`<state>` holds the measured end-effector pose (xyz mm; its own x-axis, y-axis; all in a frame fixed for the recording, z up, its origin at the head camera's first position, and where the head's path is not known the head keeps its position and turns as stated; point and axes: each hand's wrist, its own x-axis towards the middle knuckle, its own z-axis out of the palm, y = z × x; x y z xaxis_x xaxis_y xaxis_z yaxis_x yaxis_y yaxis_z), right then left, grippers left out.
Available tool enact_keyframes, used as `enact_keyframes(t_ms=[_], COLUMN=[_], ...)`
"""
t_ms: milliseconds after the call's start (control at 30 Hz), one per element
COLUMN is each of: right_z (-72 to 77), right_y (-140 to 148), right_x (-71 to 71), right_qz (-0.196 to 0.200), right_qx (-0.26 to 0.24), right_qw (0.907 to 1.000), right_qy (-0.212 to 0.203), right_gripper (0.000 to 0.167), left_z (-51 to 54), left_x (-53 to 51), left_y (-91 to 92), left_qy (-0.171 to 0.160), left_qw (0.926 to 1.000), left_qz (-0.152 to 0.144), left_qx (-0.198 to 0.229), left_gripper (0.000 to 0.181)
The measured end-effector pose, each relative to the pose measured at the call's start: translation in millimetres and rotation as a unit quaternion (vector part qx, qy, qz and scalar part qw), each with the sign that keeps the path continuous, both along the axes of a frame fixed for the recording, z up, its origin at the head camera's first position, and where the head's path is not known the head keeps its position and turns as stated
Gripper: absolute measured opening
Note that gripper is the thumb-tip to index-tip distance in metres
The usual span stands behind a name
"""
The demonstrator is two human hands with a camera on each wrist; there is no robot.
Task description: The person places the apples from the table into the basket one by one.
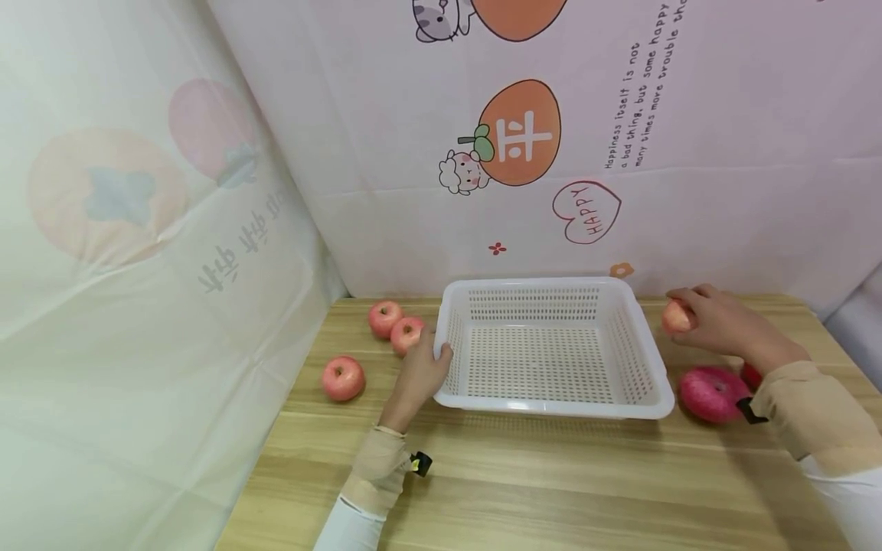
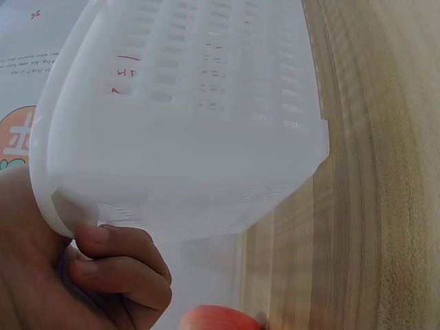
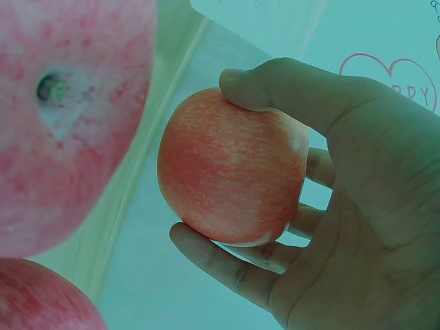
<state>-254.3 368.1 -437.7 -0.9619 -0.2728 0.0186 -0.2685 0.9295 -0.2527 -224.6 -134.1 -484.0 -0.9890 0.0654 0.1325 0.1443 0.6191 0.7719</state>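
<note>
A white plastic basket (image 1: 537, 409) with slotted sides stands on the wooden table, and no fruit lies in it. My left hand (image 1: 419, 375) grips its left rim; in the left wrist view the fingers of that hand (image 2: 82, 275) curl at the corner of the basket (image 2: 172, 151). To the right of the basket, my right hand (image 1: 726, 325) holds an apple (image 1: 678, 316). The right wrist view shows the thumb and fingers of this hand (image 3: 330, 179) around the apple (image 3: 234, 168).
Three apples lie left of the basket: one at the back (image 1: 385, 318), one beside my left hand (image 1: 406, 335), one nearer the front (image 1: 343, 378). A larger pink fruit (image 1: 713, 393) and a partly hidden red one (image 1: 751, 374) lie below my right hand. A printed cloth (image 1: 413, 229) hangs behind.
</note>
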Motion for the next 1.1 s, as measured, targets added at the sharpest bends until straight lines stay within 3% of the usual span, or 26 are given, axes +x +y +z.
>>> enact_keyframes(t_ms=[700, 967, 1100], right_z=[25.6, 32.3, 33.4], right_y=[-9.5, -16.9, -19.5], right_x=[3.9, 3.6, 0.3], right_qz=[0.010, 0.004, 0.015], right_qx=[0.006, 0.011, 0.009], right_qw=[0.9994, 0.9998, 0.9994], right_qy=[0.034, 0.017, 0.028], right_gripper=[0.078, 0.080, 0.079], left_z=[-2.3, -2.3, -2.0], left_x=[-1.0, -0.9, -0.8], left_y=[0.1, 1.1, 0.6], left_qy=[-0.002, 0.000, -0.001], left_qw=[1.0000, 1.0000, 1.0000], left_qz=[0.000, 0.006, 0.003], left_qx=[0.005, -0.002, 0.003], left_gripper=[0.037, 0.037, 0.037])
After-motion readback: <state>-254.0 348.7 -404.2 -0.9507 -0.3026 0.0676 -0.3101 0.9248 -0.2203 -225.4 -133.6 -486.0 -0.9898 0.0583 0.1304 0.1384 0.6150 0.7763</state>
